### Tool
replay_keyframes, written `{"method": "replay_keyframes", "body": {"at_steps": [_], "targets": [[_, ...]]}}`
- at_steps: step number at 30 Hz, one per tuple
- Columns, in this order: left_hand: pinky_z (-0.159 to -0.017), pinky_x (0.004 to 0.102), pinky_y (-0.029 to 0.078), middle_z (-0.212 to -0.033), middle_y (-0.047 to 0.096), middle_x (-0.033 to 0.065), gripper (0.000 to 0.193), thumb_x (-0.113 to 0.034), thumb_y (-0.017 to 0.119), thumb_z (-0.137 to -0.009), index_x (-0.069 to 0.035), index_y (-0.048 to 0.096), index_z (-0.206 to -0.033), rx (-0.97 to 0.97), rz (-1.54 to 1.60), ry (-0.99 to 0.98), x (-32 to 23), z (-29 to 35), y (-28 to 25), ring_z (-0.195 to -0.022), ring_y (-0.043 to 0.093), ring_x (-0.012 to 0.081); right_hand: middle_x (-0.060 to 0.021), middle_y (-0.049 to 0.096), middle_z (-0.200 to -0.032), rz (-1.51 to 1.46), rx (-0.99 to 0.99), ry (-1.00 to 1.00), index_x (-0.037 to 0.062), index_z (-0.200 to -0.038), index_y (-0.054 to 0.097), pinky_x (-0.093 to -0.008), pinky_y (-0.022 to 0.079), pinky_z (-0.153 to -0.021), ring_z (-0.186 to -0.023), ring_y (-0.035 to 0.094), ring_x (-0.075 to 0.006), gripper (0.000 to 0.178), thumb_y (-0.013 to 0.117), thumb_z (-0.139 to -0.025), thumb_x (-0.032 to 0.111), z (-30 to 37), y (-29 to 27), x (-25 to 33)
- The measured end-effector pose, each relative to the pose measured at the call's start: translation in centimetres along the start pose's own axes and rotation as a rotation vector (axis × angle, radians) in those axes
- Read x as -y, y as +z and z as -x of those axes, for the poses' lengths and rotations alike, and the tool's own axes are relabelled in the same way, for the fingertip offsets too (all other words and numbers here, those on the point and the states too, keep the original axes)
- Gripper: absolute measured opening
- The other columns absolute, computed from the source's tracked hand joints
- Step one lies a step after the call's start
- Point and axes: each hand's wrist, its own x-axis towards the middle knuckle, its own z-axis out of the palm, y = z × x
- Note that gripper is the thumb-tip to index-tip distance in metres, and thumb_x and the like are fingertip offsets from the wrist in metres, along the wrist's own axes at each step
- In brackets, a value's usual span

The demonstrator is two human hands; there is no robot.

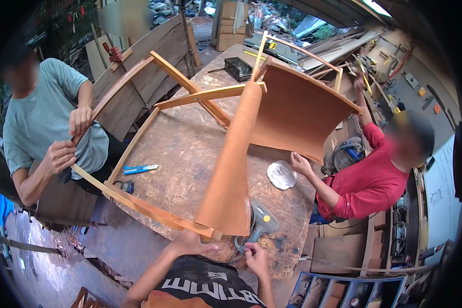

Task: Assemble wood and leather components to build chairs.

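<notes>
A wooden chair frame with brown leather slung on it lies tilted over the workbench. My left hand is at the frame's near end, its fingers hidden behind the rail and its thumb sticking out to the right. My right hand has its fingers pinched together by the handle end and cord of a grey heat gun; what they grip is too small to make out. On the left, a co-worker's hands hold the frame's far corner. Another co-worker's hand touches the leather's lower edge on the right.
On the workbench lie a blue utility knife, a tape measure, a white round dish and a black tray. A blue divided bin stands low at the right. Wooden boards are stacked behind.
</notes>
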Motion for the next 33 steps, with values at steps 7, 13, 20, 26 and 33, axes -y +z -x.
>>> {"method": "replay_keyframes", "body": {"at_steps": [7, 13, 20, 26, 33], "targets": [[-0.083, 0.0458, 0.050, -0.100, 0.066, 0.0245, 0.049, -0.045, 0.050, -0.096, 0.000, 0.059, -0.113, 0.163, 0.050, -0.547, -3.5, -1.9, 3.3, -0.099, 0.063, 0.0417, -0.0152, 0.071, -0.085, 0.040, 0.056, 0.018, -0.0016, -0.103, 0.065, -0.0335, 0.054, -0.072, -0.078, 0.070, -0.0225, 0.020, 0.057, -0.087, 0.005, 0.2, 1.0, 1.4], [-0.083, 0.0488, 0.050, -0.103, 0.065, 0.0289, 0.048, -0.041, 0.049, -0.095, 0.003, 0.061, -0.113, 0.181, 0.217, -0.466, -5.8, -2.0, 1.2, -0.099, 0.062, 0.0449, -0.0165, 0.071, -0.086, 0.102, 0.165, -0.170, -0.0024, -0.104, 0.064, -0.0336, 0.054, -0.074, -0.079, 0.070, -0.0236, 0.027, 0.052, -0.080, -0.002, -0.9, 3.0, 0.7], [-0.080, 0.0440, 0.052, -0.103, 0.066, 0.0279, 0.056, -0.034, 0.057, -0.090, 0.006, 0.052, -0.128, 0.291, 0.174, -0.242, 6.3, -0.6, 6.4, -0.093, 0.067, 0.0374, -0.0164, 0.071, -0.083, 0.182, 0.212, -0.212, -0.0019, -0.100, 0.066, -0.0323, 0.054, -0.071, -0.075, 0.070, -0.0224, 0.023, 0.057, -0.079, -0.001, -1.4, 5.0, -1.3], [-0.071, 0.0349, 0.054, -0.094, 0.070, 0.0185, 0.053, -0.025, 0.055, -0.093, 0.005, 0.047, -0.135, 0.146, 0.492, -0.328, 7.7, 1.1, 5.9, -0.076, 0.071, 0.0201, -0.0111, 0.070, -0.082, 0.084, 0.266, -0.061, -0.0043, -0.100, 0.066, -0.0274, 0.052, -0.069, -0.073, 0.065, -0.0144, 0.016, 0.062, -0.087, 0.004, -3.7, 5.4, -4.2], [-0.070, 0.0348, 0.054, -0.090, 0.070, 0.0169, 0.052, -0.026, 0.053, -0.096, 0.006, 0.045, -0.135, 0.230, 0.397, -0.354, 8.5, 0.7, 7.2, -0.073, 0.070, 0.0200, -0.0084, 0.069, -0.086, -0.084, 0.411, 0.171, -0.0044, -0.107, 0.063, -0.0247, 0.049, -0.066, -0.073, 0.062, -0.0120, 0.020, 0.062, -0.092, 0.009, -4.4, 4.8, -3.0]]}}
